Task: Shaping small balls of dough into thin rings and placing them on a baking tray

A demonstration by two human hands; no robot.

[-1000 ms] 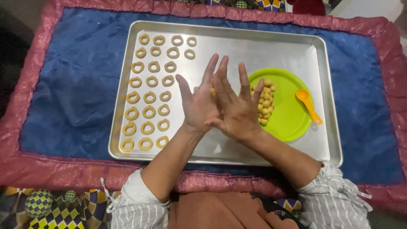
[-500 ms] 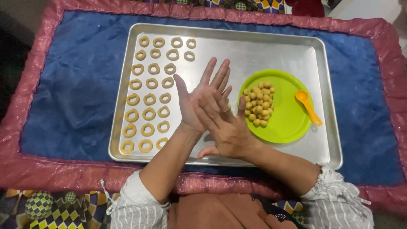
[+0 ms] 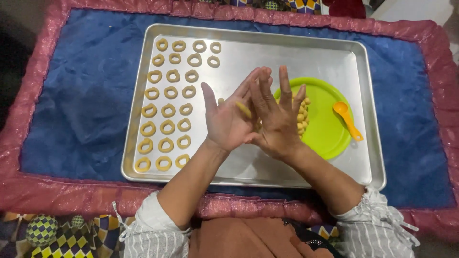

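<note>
Rolling dough between our palms over the tray

Our left hand (image 3: pixel 228 122) and right hand (image 3: pixel 277 119) press palm to palm above the metal tray (image 3: pixel 287 52), fingers straight and slightly spread, a dough strip (image 3: pixel 244 110) squeezed between them. Dough rings (image 3: pixel 167 100) line the tray's left part; a green plate (image 3: pixel 330 124) with dough balls (image 3: pixel 302 117) and an orange spoon (image 3: pixel 348 119) sits on its right.

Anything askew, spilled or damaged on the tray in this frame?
Nothing stands out. The dough rings lie in tidy rows on the metal tray, the dough balls sit piled on the green plate beside the orange spoon, and both hands press a dough strip.
</note>
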